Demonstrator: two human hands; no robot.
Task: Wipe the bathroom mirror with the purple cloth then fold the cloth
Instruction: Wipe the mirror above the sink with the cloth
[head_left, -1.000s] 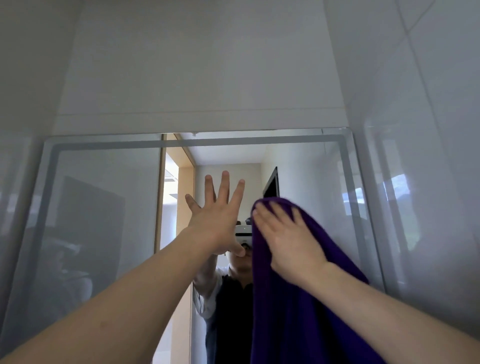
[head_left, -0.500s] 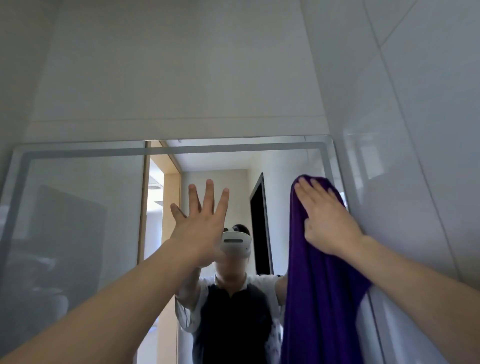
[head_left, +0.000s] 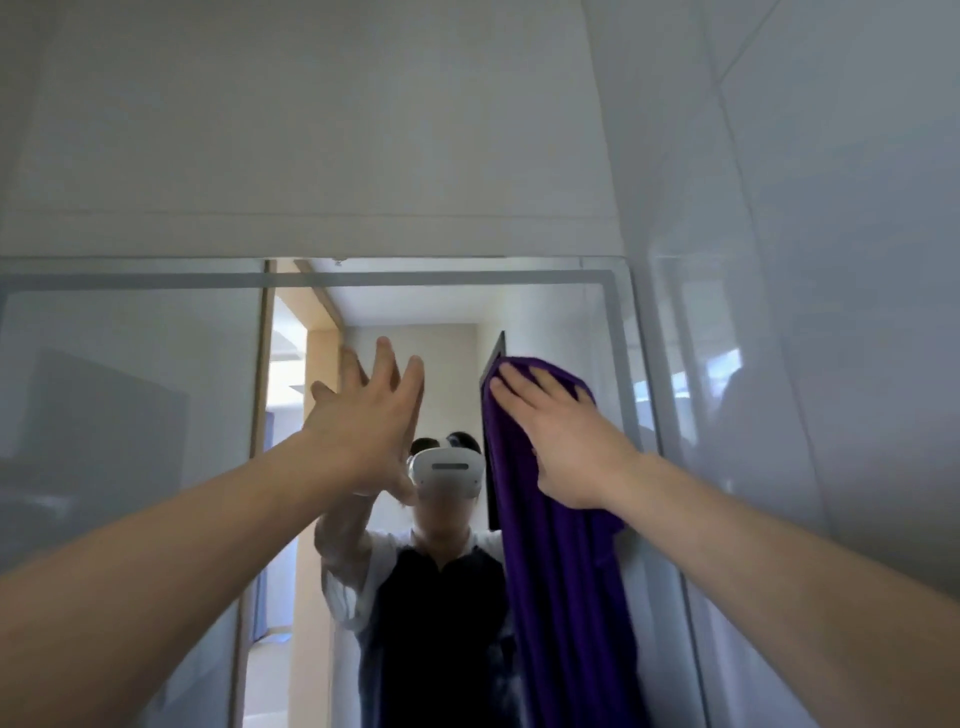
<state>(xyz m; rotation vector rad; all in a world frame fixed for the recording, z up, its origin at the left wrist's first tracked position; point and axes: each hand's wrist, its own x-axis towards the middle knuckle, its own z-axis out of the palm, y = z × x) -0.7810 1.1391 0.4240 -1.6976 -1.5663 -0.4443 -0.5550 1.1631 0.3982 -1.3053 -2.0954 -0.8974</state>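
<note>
Wiping is in hand: the right hand (head_left: 566, 441), flat with fingers extended, presses the purple cloth (head_left: 561, 597) against the bathroom mirror (head_left: 130, 415); cloth hangs below it. Left hand (head_left: 369, 431) spread, empty. Next: sweep across unwiped glass leftward.

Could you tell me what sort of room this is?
Probably a bathroom: a large frameless wall mirror with a frosted border, glossy white wall tiles beside it, and a doorway reflected behind the person.
</note>
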